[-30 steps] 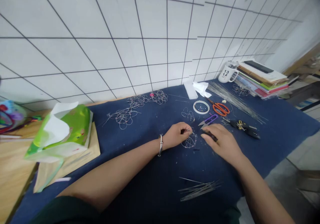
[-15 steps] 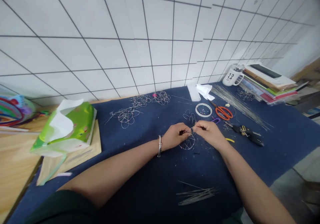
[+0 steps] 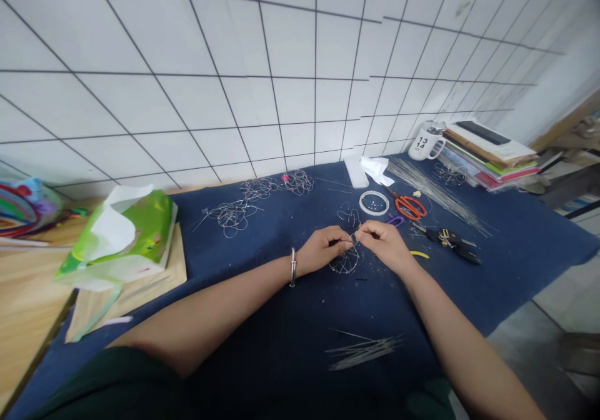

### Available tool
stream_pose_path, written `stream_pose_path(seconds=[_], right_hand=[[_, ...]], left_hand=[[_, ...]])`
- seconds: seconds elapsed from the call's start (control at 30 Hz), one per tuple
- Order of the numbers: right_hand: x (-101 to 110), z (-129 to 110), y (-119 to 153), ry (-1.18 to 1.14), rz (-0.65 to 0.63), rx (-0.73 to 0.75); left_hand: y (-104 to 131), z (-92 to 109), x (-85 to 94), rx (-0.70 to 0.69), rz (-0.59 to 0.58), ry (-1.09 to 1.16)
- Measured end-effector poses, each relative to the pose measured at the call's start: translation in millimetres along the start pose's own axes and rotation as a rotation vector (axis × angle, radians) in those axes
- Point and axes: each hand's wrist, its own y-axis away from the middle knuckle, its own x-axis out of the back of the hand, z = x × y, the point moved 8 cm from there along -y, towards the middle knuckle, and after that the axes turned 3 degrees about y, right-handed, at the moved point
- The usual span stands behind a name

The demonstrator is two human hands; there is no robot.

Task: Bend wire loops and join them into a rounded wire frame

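Between my hands is a round beaded wire ornament [image 3: 344,262], a ring crossed by thin wires with small beads. My left hand [image 3: 324,249], with a bangle on its wrist, pinches the ornament's upper edge. From the other side my right hand [image 3: 380,242] closes thumb and forefinger on the wire near the same edge, its fingertips almost touching the left ones. The exact pinch point is too small to make out. Just beyond my fingers lie bent pieces of wire [image 3: 347,215] and a round white dish [image 3: 374,203] with small beads.
Right of my hands lie orange-handled scissors [image 3: 410,207], black pliers [image 3: 452,244] and a yellow handle [image 3: 419,254]. Long straight wires [image 3: 440,195] lie behind them, shorter wires [image 3: 365,352] in front. Beaded wire pieces [image 3: 234,217] and a tissue pack [image 3: 126,232] are on the left.
The whole view has shifted slightly, so things appear a little further left. My hands stay at the ornament's edge, and the right fingers have moved slightly on the wire.
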Motion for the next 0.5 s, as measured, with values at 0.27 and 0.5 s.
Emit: stream_pose_path(seconds=[0.27, 0.5], right_hand=[[0, -13, 7, 0.002, -0.01, 0.082], [30, 16, 4, 0.224, 0.233, 0.028]], left_hand=[[-3, -8, -13.6, 0.079, -0.133, 0.209], [-5, -16, 11.3, 0.146, 0.157, 0.344]])
